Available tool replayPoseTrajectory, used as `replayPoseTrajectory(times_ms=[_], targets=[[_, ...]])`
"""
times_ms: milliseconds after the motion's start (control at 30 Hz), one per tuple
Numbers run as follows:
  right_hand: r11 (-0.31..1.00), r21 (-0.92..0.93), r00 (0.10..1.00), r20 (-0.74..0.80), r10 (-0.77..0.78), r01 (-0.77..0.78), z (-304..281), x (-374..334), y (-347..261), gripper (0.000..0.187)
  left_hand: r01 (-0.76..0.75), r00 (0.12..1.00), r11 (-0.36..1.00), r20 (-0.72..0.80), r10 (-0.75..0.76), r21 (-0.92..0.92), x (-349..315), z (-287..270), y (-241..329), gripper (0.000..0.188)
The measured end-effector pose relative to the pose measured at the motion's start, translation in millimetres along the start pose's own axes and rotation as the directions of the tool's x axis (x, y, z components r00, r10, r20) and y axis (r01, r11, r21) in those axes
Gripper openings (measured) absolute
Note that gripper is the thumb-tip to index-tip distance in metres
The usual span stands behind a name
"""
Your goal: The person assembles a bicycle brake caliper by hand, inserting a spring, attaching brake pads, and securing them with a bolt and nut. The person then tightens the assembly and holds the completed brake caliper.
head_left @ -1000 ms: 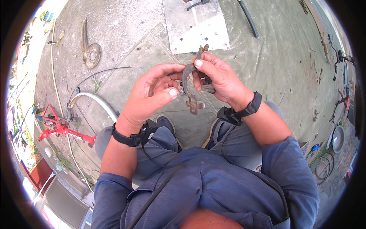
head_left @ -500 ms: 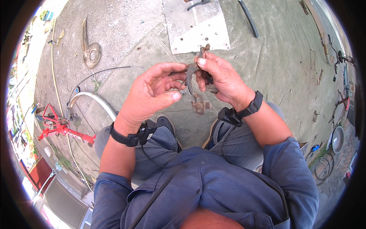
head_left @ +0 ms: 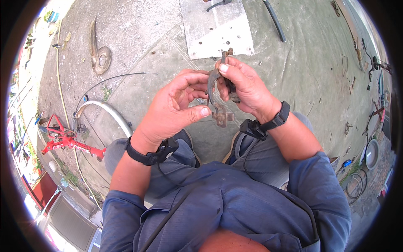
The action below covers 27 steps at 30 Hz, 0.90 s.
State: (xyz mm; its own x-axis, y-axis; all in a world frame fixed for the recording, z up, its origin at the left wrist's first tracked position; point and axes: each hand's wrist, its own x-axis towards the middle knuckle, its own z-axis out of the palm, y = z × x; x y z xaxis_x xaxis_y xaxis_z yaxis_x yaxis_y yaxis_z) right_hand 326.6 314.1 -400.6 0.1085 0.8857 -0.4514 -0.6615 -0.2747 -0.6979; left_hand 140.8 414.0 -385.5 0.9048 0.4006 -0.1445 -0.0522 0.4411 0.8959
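A rusty bicycle brake caliper (head_left: pixel 213 80) with curved arms hangs between my hands, a bolt at its top and a bracket with a pad holder at its lower end. My right hand (head_left: pixel 245 82) is closed round its upper right part, thumb pressed on the metal; the fingers behind are partly hidden. My left hand (head_left: pixel 180 94) is beside the caliper's left arm, fingers curled loosely and thumb held apart. Its fingertips come up to the metal; whether they touch cannot be made out.
A pale metal sheet (head_left: pixel 218 33) with small parts on it lies ahead. A dark bar (head_left: pixel 275 21) is right of it. On the left are a red bicycle frame (head_left: pixel 71 143), a curved fender (head_left: pixel 107 110), a cable (head_left: pixel 113 77) and a coiled metal piece (head_left: pixel 100 59).
My left hand has shifted slightly right, its thumb now closer to the caliper's lower arm. My right hand keeps its hold, and the caliper has moved very little.
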Motion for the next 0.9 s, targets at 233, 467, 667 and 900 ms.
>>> replayPoseTrajectory(times_ms=[233,467,667,900], targets=[[1.0,-0.02,1.0,0.013,-0.005,0.006,-1.1,3.8,1.9,0.025,-0.003,0.999,1.0,-0.051,0.004,0.021,-0.3,-2.3,-1.7,0.051],[0.998,-0.051,0.999,-0.015,0.037,-0.038,1.0,1.7,-2.4,0.025,-0.009,0.998,0.999,-0.06,0.011,0.039,1.9,-3.6,-1.5,0.051],[0.999,-0.042,1.0,0.024,0.018,-0.017,-0.7,2.3,-1.3,0.025,0.113,0.988,0.993,-0.109,-0.108,0.036,0.3,-3.3,7.3,0.054],[0.975,-0.215,0.994,0.104,-0.04,0.062,-4.8,3.3,3.7,0.018,0.159,0.963,0.978,-0.238,-0.123,0.135,5.4,2.7,7.2,0.044]])
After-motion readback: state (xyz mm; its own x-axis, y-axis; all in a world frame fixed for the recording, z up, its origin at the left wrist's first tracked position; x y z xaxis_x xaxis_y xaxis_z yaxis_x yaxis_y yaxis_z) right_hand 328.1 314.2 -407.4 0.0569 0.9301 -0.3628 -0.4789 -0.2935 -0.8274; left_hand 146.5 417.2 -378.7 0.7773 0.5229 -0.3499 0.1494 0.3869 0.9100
